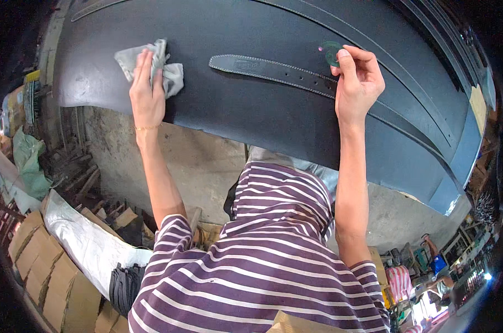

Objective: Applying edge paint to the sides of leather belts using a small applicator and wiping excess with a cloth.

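My left hand [146, 100] lies over a pale grey cloth [174, 77] on the dark sheet-covered table, its fingers long and close together with the cloth bunched under and beside them. My right hand [359, 83] is raised above a black leather belt strap [251, 65], thumb and fingers pinched on a small round, see-through green disc [331, 54]. The strap has a rounded end, pale edge stitching, punched holes and a stamped mark. It runs from between my hands to the right, partly hidden behind my right wrist.
More black stitched straps [340, 28] curve along the table's far and right side. The dark table cover [218, 119] ends in a near edge before me. Stacked brown cardboard [46, 266], a white sheet [79, 233] and a dark bundle of strips [125, 286] are at lower left.
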Demonstrator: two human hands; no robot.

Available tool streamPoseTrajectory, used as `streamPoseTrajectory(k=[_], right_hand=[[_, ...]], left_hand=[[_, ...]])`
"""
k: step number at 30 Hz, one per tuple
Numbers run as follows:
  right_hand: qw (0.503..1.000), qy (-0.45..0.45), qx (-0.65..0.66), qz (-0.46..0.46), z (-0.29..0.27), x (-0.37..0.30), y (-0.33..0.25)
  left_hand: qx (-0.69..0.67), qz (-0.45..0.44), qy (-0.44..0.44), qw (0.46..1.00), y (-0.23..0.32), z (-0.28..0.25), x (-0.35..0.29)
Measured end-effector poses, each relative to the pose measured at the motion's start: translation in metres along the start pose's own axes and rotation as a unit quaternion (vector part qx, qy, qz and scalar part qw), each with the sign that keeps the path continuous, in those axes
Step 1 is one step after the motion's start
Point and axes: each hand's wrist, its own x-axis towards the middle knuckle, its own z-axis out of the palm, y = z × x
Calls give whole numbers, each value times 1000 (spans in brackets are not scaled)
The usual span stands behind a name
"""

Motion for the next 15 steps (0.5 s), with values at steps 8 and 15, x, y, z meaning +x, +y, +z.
streamPoseTrajectory(k=[8,15], right_hand=[[994,49,94,17,-9,3,3],[993,34,112,28,-9,4,5]], left_hand=[[54,139,-129,980,120,40,-39],[119,111,-104,981,119,39,-47]])
